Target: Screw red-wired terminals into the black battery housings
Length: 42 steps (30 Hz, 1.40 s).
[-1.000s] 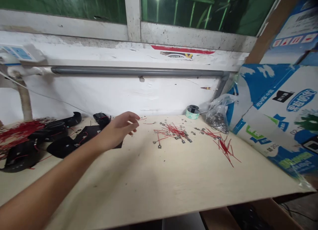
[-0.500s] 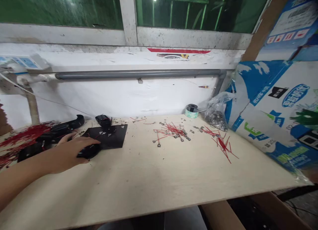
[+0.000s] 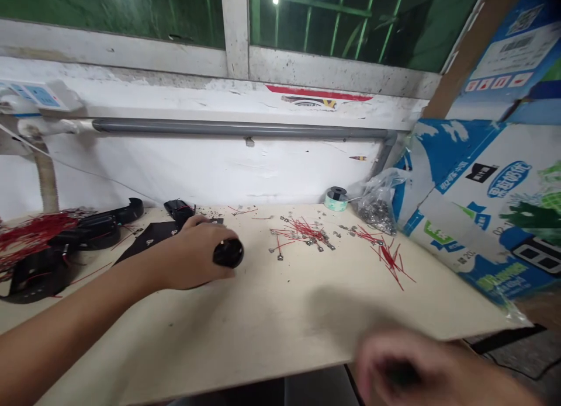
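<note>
Over the pale wooden bench, a black rounded part sits in the left hand, just above the surface and a little left of the middle of the bench. The fingers curl around it, and its glossy round end sticks out past them. The right hand shows at the lower right, near the front edge of the bench, but it is too blurred to tell whether it is spread or closed, or whether it holds anything.

Under and behind the left wrist lies a flat black sheet, and a small black wired piece sits just beyond it against the wall. Further left are curved black moulded pieces and a tangle of red wires.

To the right of the left hand, metal terminals with short red wires lie scattered, with a looser bunch of red wires beyond them. At the back stand a small tape spool and a clear plastic bag of metal bits. A blue-and-white printed carton leans at the right end, and a grey pipe runs along the white wall below a window frame.
</note>
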{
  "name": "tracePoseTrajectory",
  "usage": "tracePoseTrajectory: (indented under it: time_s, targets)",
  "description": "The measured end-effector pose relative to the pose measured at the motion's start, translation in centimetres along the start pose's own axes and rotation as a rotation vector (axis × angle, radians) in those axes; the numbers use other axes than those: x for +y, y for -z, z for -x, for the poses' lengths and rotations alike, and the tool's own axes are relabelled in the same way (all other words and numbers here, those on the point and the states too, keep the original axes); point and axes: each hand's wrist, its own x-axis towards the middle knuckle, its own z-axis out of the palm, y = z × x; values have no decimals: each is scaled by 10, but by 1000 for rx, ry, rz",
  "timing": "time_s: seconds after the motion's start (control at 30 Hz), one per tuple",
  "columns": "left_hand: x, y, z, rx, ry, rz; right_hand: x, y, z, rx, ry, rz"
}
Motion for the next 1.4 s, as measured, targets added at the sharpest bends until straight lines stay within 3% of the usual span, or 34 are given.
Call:
tracePoseTrajectory:
  time_s: [0.1,0.17,0.27,0.37,0.47,0.67,0.8,0.9,1.0,1.17,1.4]
  targets:
    - [12,-1,-30,23,88,125,-35,30,-64,93,122,-338]
    - [18,-7,-44,11,142,222,-58,41,-109,77,168,-527]
    - [22,-24,-55,45,212,299,-77,42,-160,107,133,-695]
    - [21,-43,-56,81,281,314,-75,33,-184,227,129,-681]
    - [19,-54,-50,62,299,405,-60,27,-191,266,150,-630]
    - [17,-64,-37,74,291,800,-40,24,-196,342,202,-622]
    - [18,-66,-34,-6,421,835,-40,21,-195,411,281,-322]
    - [17,-67,-35,22,457,852,-41,19,-193,506,423,-47]
    - [16,-68,-35,36,449,867,-43,20,-189,580,466,79]
    - [17,-70,-35,15,474,944,-44,27,-183,841,482,38]
    - [19,-70,-37,27,477,947,-42,30,-182,780,405,-119]
